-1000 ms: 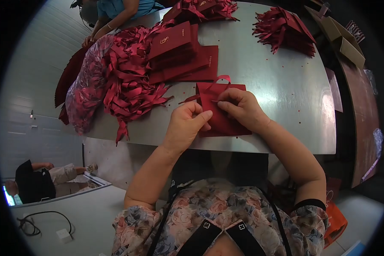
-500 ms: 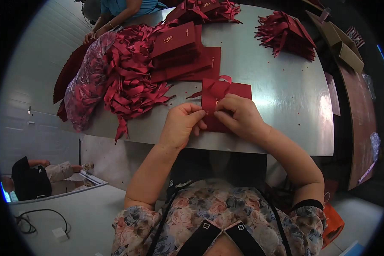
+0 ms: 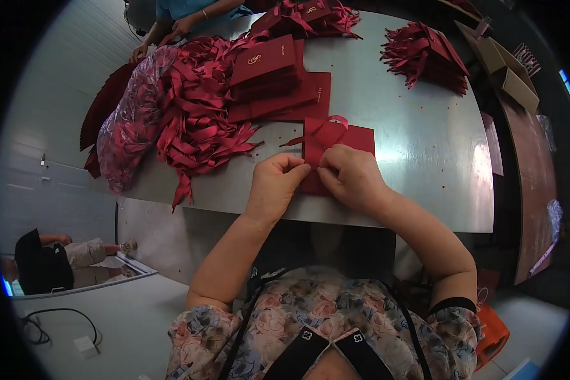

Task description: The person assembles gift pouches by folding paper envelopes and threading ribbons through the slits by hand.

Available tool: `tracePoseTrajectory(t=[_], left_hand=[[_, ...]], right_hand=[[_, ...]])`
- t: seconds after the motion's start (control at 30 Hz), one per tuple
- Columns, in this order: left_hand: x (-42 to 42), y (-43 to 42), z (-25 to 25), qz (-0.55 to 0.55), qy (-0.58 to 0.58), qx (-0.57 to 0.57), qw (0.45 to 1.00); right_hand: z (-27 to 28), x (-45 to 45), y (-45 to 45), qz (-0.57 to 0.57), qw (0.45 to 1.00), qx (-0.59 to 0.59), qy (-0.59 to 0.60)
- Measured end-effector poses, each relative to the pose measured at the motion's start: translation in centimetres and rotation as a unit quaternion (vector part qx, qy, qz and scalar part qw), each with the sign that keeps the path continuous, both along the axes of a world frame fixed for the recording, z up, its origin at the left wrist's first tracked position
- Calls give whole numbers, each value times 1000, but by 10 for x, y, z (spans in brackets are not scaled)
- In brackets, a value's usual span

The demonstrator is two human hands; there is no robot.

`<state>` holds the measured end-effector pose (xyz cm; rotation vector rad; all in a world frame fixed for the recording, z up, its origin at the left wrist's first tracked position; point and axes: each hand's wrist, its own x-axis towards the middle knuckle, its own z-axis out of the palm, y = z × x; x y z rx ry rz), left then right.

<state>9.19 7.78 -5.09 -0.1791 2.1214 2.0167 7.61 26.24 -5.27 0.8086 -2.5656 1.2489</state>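
A dark red bag or folder [image 3: 360,135] lies flat on the metal table near its front edge, with a loop of red ribbon [image 3: 329,128] on its upper part. My left hand [image 3: 277,185] is at its left edge, thumb and forefinger pinched together. My right hand [image 3: 353,176] rests over its middle, fingers curled and pinched close to the left fingertips. Whatever lies between the fingers of either hand is too small or hidden to make out.
Left of my hands is a heap of red ribbons [image 3: 196,107] beside a plastic bag [image 3: 130,130]. Stacked red folders [image 3: 266,66] stand behind, another pile [image 3: 424,54] at back right. A co-worker's arms [image 3: 193,22] reach in at back left. An open carton [image 3: 506,76] is at right.
The red bag or folder has turned slightly and sits more upright in view. My right hand has shifted down, its fingers more curled; both hands stay close together. The view has moved a little.
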Motion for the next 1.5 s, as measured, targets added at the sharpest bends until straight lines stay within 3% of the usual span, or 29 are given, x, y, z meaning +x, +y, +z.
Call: tracePoseTrajectory(t=[0.27,0.3,0.4,0.43,0.5,0.57,0.67,0.83,1.0,1.13,1.2,1.27,1.33,1.4,1.47,1.5], left_hand=[[3,6,-11,11,52,-17,998],[3,7,-13,14,92,-16,996],[2,5,-5,-6,68,-36,997],[1,1,-5,-7,69,-36,997],[-1,-10,-7,-34,-36,87,995],[-1,-13,-7,-50,-35,77,995],[-2,-15,-7,-88,-25,37,995],[-9,-19,-4,-140,-41,-1,989],[-9,-16,-8,-157,14,-66,985],[-7,-18,-9,-165,-15,-48,985],[-8,-17,-14,-171,35,5,985],[-7,-16,-10,-172,53,-12,984],[-7,-17,-10,-170,70,-28,983],[-8,-22,-13,-192,152,-113,963],[-9,-23,-11,-199,177,-141,954],[-9,-22,-10,-206,201,-167,943]], right_hand=[[6,16,-17,-14,971,210,113],[6,16,-19,-13,971,210,112],[6,14,-21,4,962,244,123],[8,10,-18,-12,974,213,79],[8,3,-9,-26,982,182,34],[2,-3,1,21,999,24,-5],[-5,-5,3,32,993,-42,-104],[-9,-2,2,29,993,-42,-103],[-17,-1,4,49,986,-97,-124],[-16,-2,6,49,986,-96,-124],[-11,-3,7,48,988,-99,-113],[0,-3,12,61,980,-145,-119],[3,-14,24,-66,974,-181,-118],[6,-31,35,-125,967,-162,-153],[3,-42,38,-68,919,-187,-341],[0,-44,34,-68,946,-142,-283]])
